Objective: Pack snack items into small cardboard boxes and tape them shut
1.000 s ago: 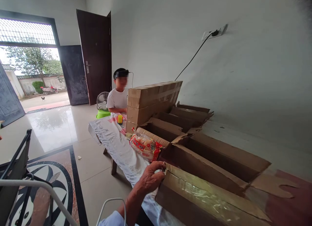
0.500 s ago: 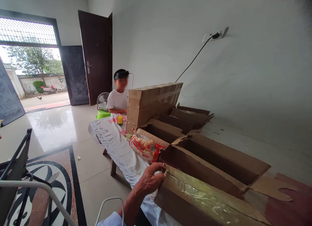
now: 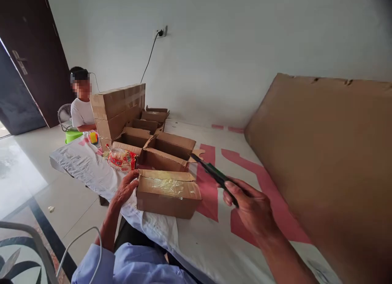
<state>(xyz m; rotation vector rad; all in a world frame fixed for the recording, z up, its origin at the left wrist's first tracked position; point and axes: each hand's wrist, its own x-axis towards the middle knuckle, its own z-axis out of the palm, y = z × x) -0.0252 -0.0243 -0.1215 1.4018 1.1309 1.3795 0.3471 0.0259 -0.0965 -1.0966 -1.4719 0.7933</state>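
Here, a closed cardboard box, its top sealed with clear glossy tape, is shown lying on a desk covered by a white sheet printed with red shapes. The left hand is laid against the box's left end, with the fingers curled loosely over the upper left corner, so that the box is steadied rather than lifted. The right hand is held just to the right of the box and apart from it; its fingers are closed around a dark, green-handled cutter, which is pointed up and to the left towards the open boxes. Whether the blade is extended cannot be told. Directly behind the taped box, a row of open cardboard boxes is seen with flaps raised, and beyond these two long closed cartons are stacked one upon the other. A red and clear packet of food is placed just left of the nearest open box, close to the left hand. A large flat cardboard sheet is leaned along the right side of the desk. At the far end of the desk another person in a white shirt is seated, with a green basin near by. A cable is run up the white wall to a socket.
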